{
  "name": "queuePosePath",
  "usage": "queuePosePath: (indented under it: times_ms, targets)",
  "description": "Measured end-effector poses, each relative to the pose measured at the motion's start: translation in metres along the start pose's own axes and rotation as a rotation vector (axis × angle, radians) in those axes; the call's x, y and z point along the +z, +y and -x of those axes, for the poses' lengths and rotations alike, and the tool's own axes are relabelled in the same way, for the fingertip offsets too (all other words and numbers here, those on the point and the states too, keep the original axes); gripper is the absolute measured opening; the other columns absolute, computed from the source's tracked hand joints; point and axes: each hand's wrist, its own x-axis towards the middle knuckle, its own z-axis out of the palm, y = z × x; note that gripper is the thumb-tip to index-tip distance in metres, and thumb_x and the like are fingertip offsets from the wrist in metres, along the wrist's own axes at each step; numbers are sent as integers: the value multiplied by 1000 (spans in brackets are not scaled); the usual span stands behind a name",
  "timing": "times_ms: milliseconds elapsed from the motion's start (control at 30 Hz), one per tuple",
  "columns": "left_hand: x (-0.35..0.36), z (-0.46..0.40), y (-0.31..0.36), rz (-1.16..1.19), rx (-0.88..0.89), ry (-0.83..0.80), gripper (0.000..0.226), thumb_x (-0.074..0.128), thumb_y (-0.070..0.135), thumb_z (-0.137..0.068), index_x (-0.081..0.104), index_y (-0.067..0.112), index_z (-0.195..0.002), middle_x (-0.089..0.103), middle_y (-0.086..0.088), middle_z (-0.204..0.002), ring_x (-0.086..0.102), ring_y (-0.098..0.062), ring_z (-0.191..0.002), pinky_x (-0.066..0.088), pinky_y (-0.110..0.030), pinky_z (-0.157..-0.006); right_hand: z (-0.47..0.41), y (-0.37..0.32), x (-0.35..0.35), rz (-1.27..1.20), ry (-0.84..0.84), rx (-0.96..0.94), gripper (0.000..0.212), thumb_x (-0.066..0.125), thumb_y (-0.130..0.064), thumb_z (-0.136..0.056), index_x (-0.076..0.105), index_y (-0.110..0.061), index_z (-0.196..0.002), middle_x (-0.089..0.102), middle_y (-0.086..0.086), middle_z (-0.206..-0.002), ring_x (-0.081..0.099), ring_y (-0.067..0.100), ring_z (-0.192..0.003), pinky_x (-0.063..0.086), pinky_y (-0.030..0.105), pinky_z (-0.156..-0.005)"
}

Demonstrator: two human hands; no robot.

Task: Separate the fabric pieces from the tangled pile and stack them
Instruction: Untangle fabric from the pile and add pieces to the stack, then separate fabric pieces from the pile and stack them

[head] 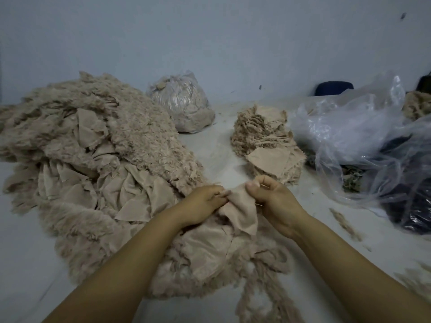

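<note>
A big tangled pile of beige fuzzy fabric (93, 145) spreads over the left and centre of the pale surface. Over its near edge, my left hand (203, 203) and my right hand (272, 201) both pinch one small beige fabric piece (240, 210), one hand at each top corner, and the piece hangs down between them. Beyond my right hand stands a neat stack of separated beige pieces (265, 141), with a flat piece lying on its front slope.
A tied clear bag of beige scraps (184, 106) sits at the back by the wall. Crumpled clear plastic (363, 136) over dark cloth fills the right side. Loose fibre tufts (345, 224) lie on the surface at right.
</note>
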Motion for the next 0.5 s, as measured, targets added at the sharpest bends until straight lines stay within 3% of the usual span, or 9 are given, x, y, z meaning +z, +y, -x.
queuePosePath:
  times_ms: [133, 200, 267, 333, 400, 467, 500]
  targets:
    - [-10, 9, -18, 168, -123, 75, 20, 59, 14, -92, 59, 4, -75, 56, 2, -68, 51, -10, -66, 38, -25, -66, -4, 6, -18, -60, 151, 58, 23, 57, -5, -91, 46, -13, -73, 62, -2, -60, 61, 10, -54, 49, 23, -50]
    - [-14, 11, -23, 130, -119, 86, 27, 62, 23, -90, 57, 6, -69, 52, -3, -68, 50, -14, -68, 37, -28, -67, -2, 6, -20, -110, 94, 71, 12, 62, -5, -87, 52, -8, -83, 65, 6, -73, 65, 15, -64, 53, 28, -56]
    - [-12, 12, -18, 156, -105, 76, 39, 67, 47, -82, 55, 14, -64, 52, -1, -64, 49, -14, -64, 37, -30, -64, -1, 6, -18, -84, 14, 123, 18, 70, -10, -79, 61, -3, -93, 69, 12, -84, 69, 21, -73, 57, 30, -62]
    - [-8, 10, -11, 184, -103, 41, 40, 75, 57, -66, 65, 19, -66, 65, 6, -67, 59, -8, -65, 47, -27, -64, 0, 9, -11, 40, -4, 179, 12, 73, -12, -79, 67, -2, -83, 71, 13, -79, 69, 23, -70, 56, 27, -59]
    - [-7, 9, -11, -38, -69, -57, 23, 80, 42, -68, 66, 24, -64, 64, 13, -63, 57, 1, -60, 43, -15, -56, -2, 9, -10, 212, 141, 77, 26, 67, -13, -87, 56, -11, -63, 61, 7, -64, 58, 21, -61, 48, 24, -56]
    - [-13, 9, -21, -392, -113, -162, 5, 71, 21, -82, 72, 25, -78, 70, 9, -79, 61, -7, -72, 42, -17, -60, -5, 4, -19, 303, 361, -106, 30, 60, -17, -94, 50, -16, -65, 52, 6, -66, 49, 20, -65, 42, 28, -62]
    - [-17, 10, -26, -513, -134, -158, 9, 67, 18, -85, 74, 20, -90, 71, 3, -90, 63, -14, -83, 44, -19, -67, -7, 1, -25, 290, 448, -172, 30, 58, -18, -95, 50, -16, -66, 50, 5, -65, 47, 19, -65, 39, 29, -64]
